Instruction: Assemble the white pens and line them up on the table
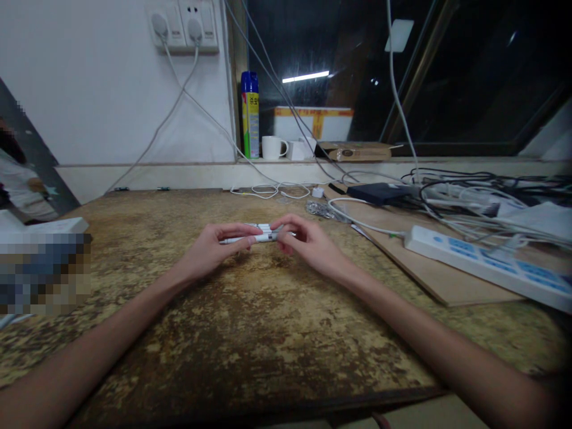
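Several slim white pens (pixel 263 238) lie side by side in a small bundle above the middle of the worn wooden table. My left hand (pixel 218 243) grips their left ends, with the thumb along the near side and the fingers over the far side. Around the right ends curl the fingers of my right hand (pixel 300 236), thumb and fingertips pressed on them. The exact number of pens is hard to make out between the fingers.
On the right, a white power strip (pixel 487 262) lies on a brown board (pixel 429 277), with tangled cables and a black box (pixel 379 193) behind. A spray can (pixel 251 116) and white mug (pixel 273 147) stand on the sill. White cable (pixel 268 190) lies behind my hands.
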